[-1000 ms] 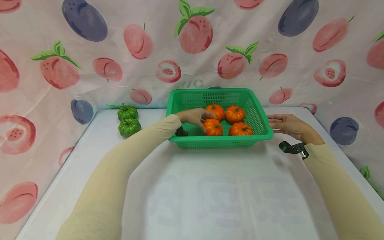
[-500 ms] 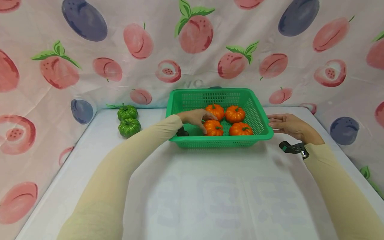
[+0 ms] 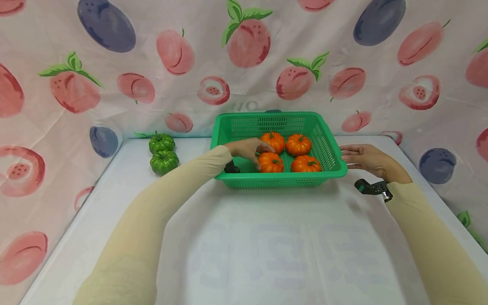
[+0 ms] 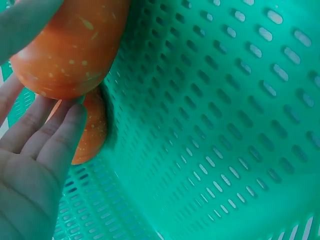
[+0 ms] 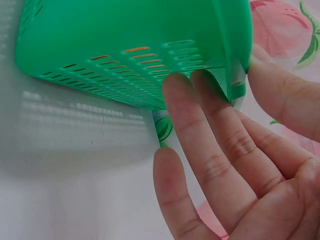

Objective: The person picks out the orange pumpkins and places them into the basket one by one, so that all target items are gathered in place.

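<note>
A green plastic basket point(image 3: 282, 174) stands at the back of the table with several small orange pumpkins in it. My left hand point(image 3: 245, 148) reaches in over its left side and holds the front-left orange pumpkin point(image 3: 271, 163). In the left wrist view, my thumb and fingers lie about this pumpkin point(image 4: 70, 55); a second orange pumpkin point(image 4: 95, 127) shows behind it. Outside the basket's right end, my right hand point(image 3: 367, 160) has its fingers extended. Two of its fingertips point(image 5: 180, 87) are against or close beside the outer wall under the rim; contact is not certain.
Two green pumpkins point(image 3: 164, 162) sit on the white table point(image 3: 244, 237) left of the basket. A fruit-patterned cloth point(image 3: 145, 76) hangs close behind the basket and along both sides. Black wrist mounts point(image 3: 373, 188) stick out below the hands.
The pumpkin at my left hand has shifted very slightly down toward the basket's front wall. My left hand has barely moved; my right hand stays where it was.
</note>
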The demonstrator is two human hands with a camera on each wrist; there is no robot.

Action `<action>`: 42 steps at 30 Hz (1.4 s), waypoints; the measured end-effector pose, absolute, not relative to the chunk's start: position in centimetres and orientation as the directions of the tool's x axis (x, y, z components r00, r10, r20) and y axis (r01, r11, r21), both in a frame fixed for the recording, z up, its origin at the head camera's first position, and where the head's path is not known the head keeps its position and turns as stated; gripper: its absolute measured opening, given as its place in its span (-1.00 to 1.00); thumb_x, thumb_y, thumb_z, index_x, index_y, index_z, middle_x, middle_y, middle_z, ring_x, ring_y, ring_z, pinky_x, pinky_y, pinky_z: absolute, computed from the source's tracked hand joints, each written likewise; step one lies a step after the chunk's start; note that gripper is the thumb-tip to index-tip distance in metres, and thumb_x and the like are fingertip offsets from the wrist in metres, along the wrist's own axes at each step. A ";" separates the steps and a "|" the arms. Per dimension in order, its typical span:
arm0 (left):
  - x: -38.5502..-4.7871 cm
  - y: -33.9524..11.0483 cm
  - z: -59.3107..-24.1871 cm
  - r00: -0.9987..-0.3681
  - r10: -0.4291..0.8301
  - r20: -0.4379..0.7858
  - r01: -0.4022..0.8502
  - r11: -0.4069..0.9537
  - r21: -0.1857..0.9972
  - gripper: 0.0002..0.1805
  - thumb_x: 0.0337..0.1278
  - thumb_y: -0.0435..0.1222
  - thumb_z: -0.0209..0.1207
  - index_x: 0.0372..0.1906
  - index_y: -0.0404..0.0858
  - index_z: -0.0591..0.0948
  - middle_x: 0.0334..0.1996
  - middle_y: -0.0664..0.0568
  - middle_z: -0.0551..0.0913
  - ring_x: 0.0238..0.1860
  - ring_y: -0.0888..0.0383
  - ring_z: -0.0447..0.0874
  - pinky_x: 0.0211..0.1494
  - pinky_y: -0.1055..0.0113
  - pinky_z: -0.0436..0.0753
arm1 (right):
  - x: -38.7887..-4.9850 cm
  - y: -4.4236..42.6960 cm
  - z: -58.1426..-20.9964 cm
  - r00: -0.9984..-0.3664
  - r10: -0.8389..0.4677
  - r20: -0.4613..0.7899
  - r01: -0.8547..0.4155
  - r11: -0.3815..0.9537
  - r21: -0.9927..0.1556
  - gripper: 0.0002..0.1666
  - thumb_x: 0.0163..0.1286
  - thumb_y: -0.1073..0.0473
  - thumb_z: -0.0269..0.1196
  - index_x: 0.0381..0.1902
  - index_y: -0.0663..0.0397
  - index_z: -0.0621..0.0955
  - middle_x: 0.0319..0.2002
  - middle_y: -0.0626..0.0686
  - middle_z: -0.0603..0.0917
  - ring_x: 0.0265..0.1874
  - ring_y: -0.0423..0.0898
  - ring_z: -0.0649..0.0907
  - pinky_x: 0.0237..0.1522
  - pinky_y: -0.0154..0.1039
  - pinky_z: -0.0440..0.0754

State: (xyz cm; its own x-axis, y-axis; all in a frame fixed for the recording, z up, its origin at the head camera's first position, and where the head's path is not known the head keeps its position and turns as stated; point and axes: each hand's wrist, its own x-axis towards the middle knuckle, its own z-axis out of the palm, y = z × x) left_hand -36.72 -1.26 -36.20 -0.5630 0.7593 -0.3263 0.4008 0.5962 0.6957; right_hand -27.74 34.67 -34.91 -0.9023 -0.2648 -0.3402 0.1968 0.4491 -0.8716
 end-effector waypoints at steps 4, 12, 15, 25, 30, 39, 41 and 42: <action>-36.7 -1.3 -36.2 -0.564 0.757 -0.330 0.408 0.602 0.686 -0.26 -0.11 -0.46 0.37 0.30 -0.19 0.40 0.35 -0.04 0.36 0.40 0.04 0.24 0.39 0.23 0.37 | -27.7 34.6 -34.9 -0.904 -0.262 -0.339 0.191 0.461 -0.866 -0.12 0.36 0.14 0.18 0.42 0.41 0.01 -0.32 -0.47 0.62 -0.25 -0.49 0.61 -0.15 -0.49 0.64; -36.9 -1.0 -36.3 -0.575 0.745 -0.339 0.425 0.625 0.655 -0.24 -0.10 -0.44 0.36 0.32 -0.18 0.38 0.36 -0.04 0.34 0.40 0.03 0.25 0.43 0.22 0.32 | -27.7 34.7 -34.8 -0.904 -0.254 -0.345 0.205 0.450 -0.869 -0.12 0.36 0.13 0.18 0.42 0.40 0.01 -0.34 -0.46 0.64 -0.26 -0.48 0.63 -0.17 -0.52 0.63; -37.0 -1.0 -36.4 -0.579 0.742 -0.337 0.417 0.625 0.660 -0.23 -0.12 -0.47 0.37 0.31 -0.18 0.39 0.35 -0.07 0.34 0.38 0.01 0.26 0.41 0.21 0.35 | -27.7 34.7 -34.8 -0.904 -0.256 -0.343 0.199 0.459 -0.866 -0.12 0.36 0.11 0.18 0.43 0.39 0.02 -0.33 -0.47 0.63 -0.26 -0.48 0.63 -0.16 -0.51 0.62; -37.0 -1.1 -36.3 -0.587 0.737 -0.336 0.426 0.634 0.645 -0.23 -0.14 -0.55 0.34 0.30 -0.19 0.40 0.31 -0.13 0.36 0.33 -0.06 0.33 0.30 0.22 0.48 | -27.9 34.7 -35.0 -0.897 -0.275 -0.346 0.195 0.456 -0.868 -0.12 0.37 0.14 0.16 0.43 0.41 0.00 -0.32 -0.49 0.62 -0.25 -0.50 0.62 -0.16 -0.51 0.61; -36.9 -1.2 -36.2 -0.593 0.728 -0.344 0.417 0.643 0.642 -0.24 -0.13 -0.57 0.32 0.29 -0.18 0.41 0.29 -0.14 0.35 0.32 -0.08 0.35 0.23 0.25 0.54 | -27.9 34.6 -34.9 -0.894 -0.279 -0.349 0.200 0.448 -0.871 -0.13 0.38 0.15 0.16 0.43 0.41 -0.01 -0.31 -0.49 0.62 -0.25 -0.50 0.62 -0.16 -0.51 0.62; -36.9 -1.4 -36.3 -0.599 0.719 -0.352 0.395 0.648 0.651 -0.26 -0.11 -0.58 0.30 0.29 -0.19 0.41 0.28 -0.15 0.35 0.32 -0.07 0.34 0.26 0.25 0.52 | -27.8 34.6 -34.8 -0.895 -0.275 -0.352 0.207 0.442 -0.873 -0.14 0.39 0.17 0.15 0.43 0.42 -0.02 -0.34 -0.47 0.63 -0.26 -0.49 0.62 -0.17 -0.51 0.62; -37.0 -1.5 -36.4 -0.600 0.718 -0.353 0.388 0.647 0.656 -0.26 -0.10 -0.57 0.31 0.28 -0.19 0.41 0.29 -0.14 0.35 0.32 -0.06 0.34 0.27 0.25 0.51 | -27.8 34.6 -34.8 -0.896 -0.276 -0.349 0.203 0.444 -0.873 -0.13 0.38 0.16 0.15 0.43 0.42 -0.02 -0.34 -0.47 0.63 -0.26 -0.49 0.62 -0.17 -0.51 0.62; -37.1 -1.6 -36.4 -0.600 0.719 -0.352 0.388 0.646 0.657 -0.27 -0.10 -0.56 0.31 0.28 -0.19 0.41 0.29 -0.14 0.36 0.31 -0.06 0.34 0.27 0.25 0.51 | -27.8 34.6 -34.8 -0.896 -0.277 -0.347 0.201 0.445 -0.873 -0.13 0.38 0.16 0.15 0.42 0.42 -0.01 -0.33 -0.48 0.63 -0.26 -0.49 0.62 -0.17 -0.51 0.62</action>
